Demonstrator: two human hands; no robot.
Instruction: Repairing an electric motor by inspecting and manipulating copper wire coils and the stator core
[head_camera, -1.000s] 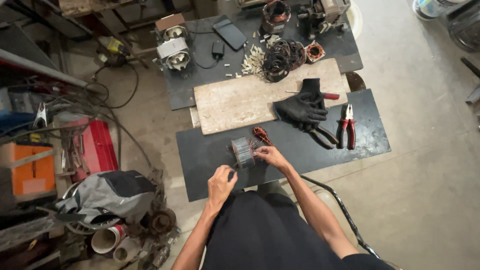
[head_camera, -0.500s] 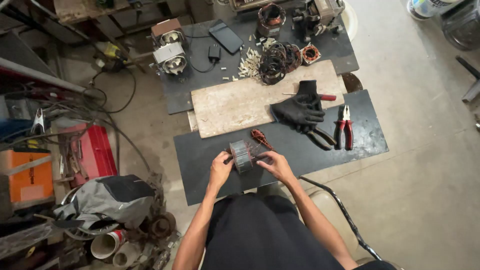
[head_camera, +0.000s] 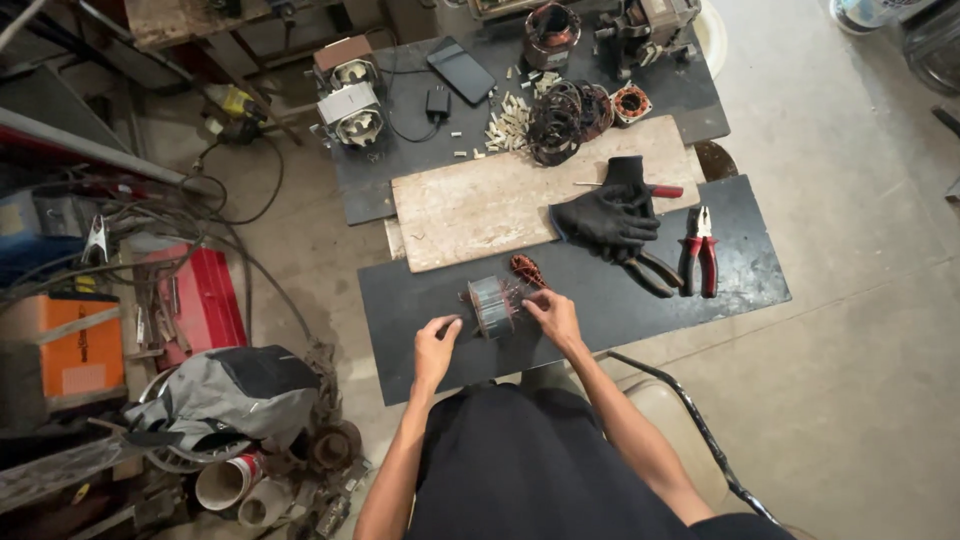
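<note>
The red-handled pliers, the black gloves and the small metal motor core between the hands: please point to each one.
Red-handled pliers (head_camera: 699, 250), head view: on the red handles.
Black gloves (head_camera: 608, 215), head view: on the palm area.
Metal motor core (head_camera: 489, 305), head view: on its grey laminated side.

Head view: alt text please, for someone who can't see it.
Seen from above, a seated person's right hand touches a small grey motor stator on a dark board, the left hand just beside it. Black gloves and red-handled pliers lie to the right.
</note>
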